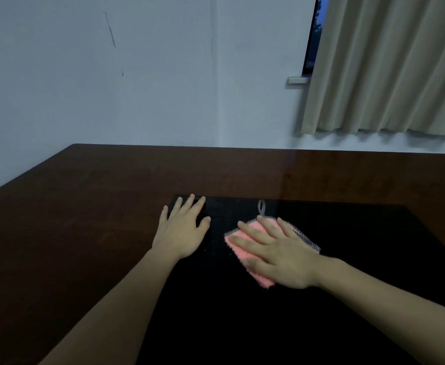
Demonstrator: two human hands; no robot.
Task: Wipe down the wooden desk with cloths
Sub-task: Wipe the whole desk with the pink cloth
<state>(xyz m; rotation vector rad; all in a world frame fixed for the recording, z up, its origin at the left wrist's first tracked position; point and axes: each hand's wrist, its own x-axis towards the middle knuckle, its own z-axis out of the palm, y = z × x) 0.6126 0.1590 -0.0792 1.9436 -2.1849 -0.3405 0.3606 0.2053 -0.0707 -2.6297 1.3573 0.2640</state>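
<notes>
My right hand (276, 255) presses flat, fingers straight, on the pink cloth (245, 248) lying on the black mat (348, 259); my left hand (183, 229) rests open at the mat's far-left corner, holding nothing. Best keep pressure even, overlapping strokes. Bare wooden desk (84, 219) left and ahead, wall behind

A fluffy pink cloth (245, 248) with a grey mesh border and a small grey hanging loop lay flat on the black rectangular mat (269, 325) that covered the near part of the dark reddish-brown wooden desk (84, 206). The cloth sat near the mat's far edge, turned at an angle, partly covered.
</notes>
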